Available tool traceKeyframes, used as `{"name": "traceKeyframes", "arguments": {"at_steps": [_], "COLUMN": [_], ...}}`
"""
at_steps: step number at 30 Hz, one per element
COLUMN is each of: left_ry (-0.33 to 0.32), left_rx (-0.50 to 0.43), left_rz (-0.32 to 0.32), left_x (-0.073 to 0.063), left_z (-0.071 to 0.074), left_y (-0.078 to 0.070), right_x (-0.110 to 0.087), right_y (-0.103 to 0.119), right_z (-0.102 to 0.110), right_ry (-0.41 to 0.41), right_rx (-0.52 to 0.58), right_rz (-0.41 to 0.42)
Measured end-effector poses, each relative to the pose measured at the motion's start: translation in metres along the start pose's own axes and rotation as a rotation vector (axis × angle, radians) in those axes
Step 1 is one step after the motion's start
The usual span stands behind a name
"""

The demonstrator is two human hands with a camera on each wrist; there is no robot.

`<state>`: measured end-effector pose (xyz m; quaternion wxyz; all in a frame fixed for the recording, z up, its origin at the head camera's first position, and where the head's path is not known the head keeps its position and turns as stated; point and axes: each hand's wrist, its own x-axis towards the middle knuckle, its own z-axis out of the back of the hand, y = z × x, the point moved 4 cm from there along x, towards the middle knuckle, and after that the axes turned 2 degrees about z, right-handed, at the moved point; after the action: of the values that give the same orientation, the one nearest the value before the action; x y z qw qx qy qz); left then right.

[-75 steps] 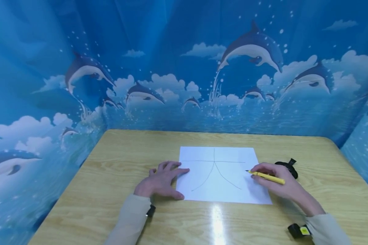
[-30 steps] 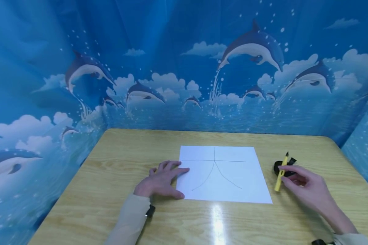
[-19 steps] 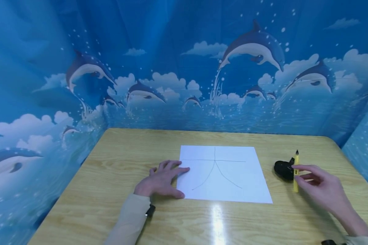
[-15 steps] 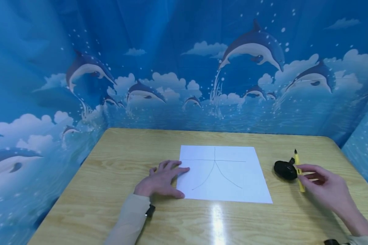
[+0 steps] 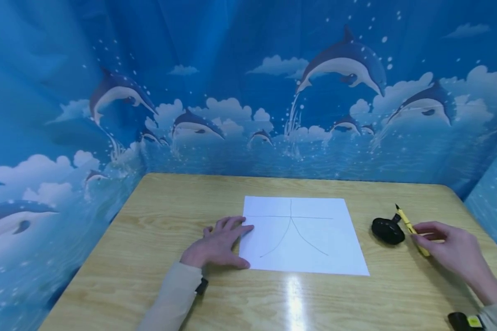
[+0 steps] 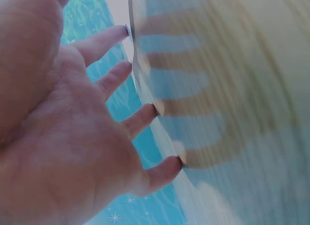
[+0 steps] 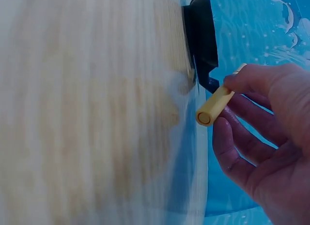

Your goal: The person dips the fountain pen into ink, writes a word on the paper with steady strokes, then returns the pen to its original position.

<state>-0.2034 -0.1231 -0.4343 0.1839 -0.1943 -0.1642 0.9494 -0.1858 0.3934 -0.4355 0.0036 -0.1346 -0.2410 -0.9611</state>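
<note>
A white sheet of paper [image 5: 306, 248] lies on the table, bearing thin dark lines: a cross with two curved strokes spreading below it. My left hand [image 5: 219, 243] rests at its left edge with fingers spread, thumb by the lower left corner. In the left wrist view the fingertips [image 6: 167, 169] press against the surface. To the right of the paper, my right hand [image 5: 455, 246] pinches a yellow pen [image 5: 407, 221] between thumb and fingers, its dark tip tilted up and away to the left. Just left of the pen sits a black rounded object [image 5: 387, 231] with a short stub.
The pale wooden table [image 5: 170, 193] extends around the paper, with a bright light reflection near its front. A blue curtain [image 5: 232, 151] printed with dolphins and clouds stands behind and at both sides. Each wrist wears a small black device [image 5: 459, 320].
My right hand has carried the pen from over the paper's right side to the right, past the black object, and turned it tip-up. The left hand has stayed in place.
</note>
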Motion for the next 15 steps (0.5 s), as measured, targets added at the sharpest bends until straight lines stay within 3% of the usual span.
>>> {"name": "traceKeyframes", "arguments": {"at_steps": [8, 15], "left_ry": [-0.013, -0.016], "left_rx": [-0.008, 0.009], "left_rz": [-0.002, -0.001], "left_x": [-0.0001, 0.0002], "left_z": [-0.0002, 0.0], "left_y": [0.0005, 0.0016], "right_x": [0.0082, 0.0109], "right_y": [-0.0048, -0.0062], "right_z": [-0.0032, -0.0058], "right_ry": [0.067, 0.076], "right_rx": [-0.004, -0.012], "right_rz": [0.032, 0.055]}}
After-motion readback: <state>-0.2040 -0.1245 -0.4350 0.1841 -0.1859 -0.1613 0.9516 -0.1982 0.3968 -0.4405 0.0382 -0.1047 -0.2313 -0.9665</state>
